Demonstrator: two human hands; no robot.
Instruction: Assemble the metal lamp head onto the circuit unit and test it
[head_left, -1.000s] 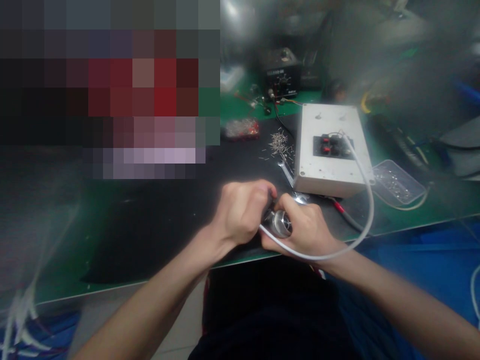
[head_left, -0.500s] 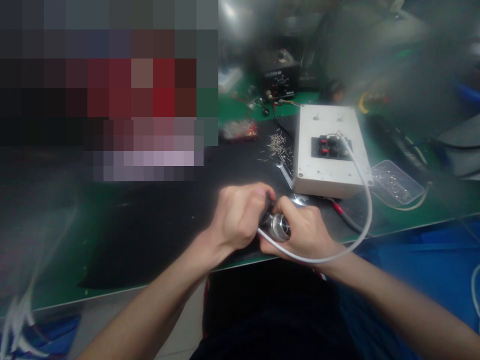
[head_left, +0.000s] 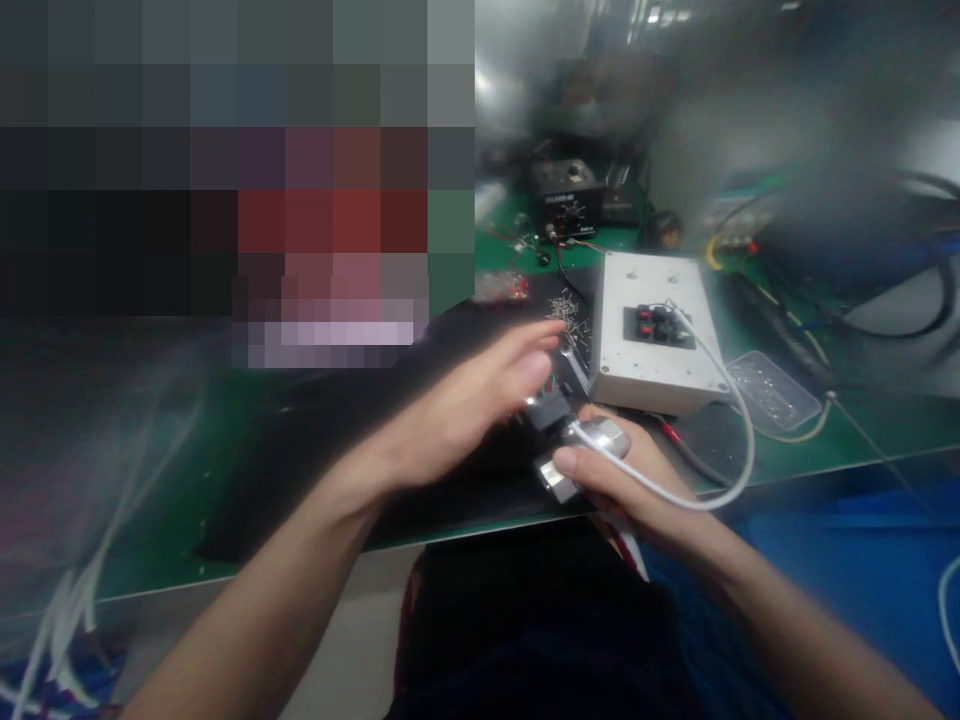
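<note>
My right hand (head_left: 637, 490) is wrapped round a silvery metal fitting (head_left: 606, 436) with a flat-sided end, its thumb lying over the body. A black connector block (head_left: 549, 412) sits at the fitting's upper left, with thin coloured wires just beyond it. From beside the block a white cable (head_left: 742, 430) loops right and up to the terminals on a grey-white box (head_left: 660, 380). My left hand (head_left: 480, 405) is above and left of the block, fingers stretched forward; its palm side is hidden, and I cannot tell if it touches the block.
An open-ended wrench (head_left: 576, 366) lies beside the box, near a heap of small metal pins (head_left: 564, 308). A clear plastic tray (head_left: 776, 392) of small parts stands right of the box. Behind is a black control unit (head_left: 568, 200). The table's front edge runs below my hands.
My left hand has loosened from its closed grip and stretched its fingers out. The fitting has turned in my right hand, bringing the black block and flat-sided end into sight. The camera view has shifted.
</note>
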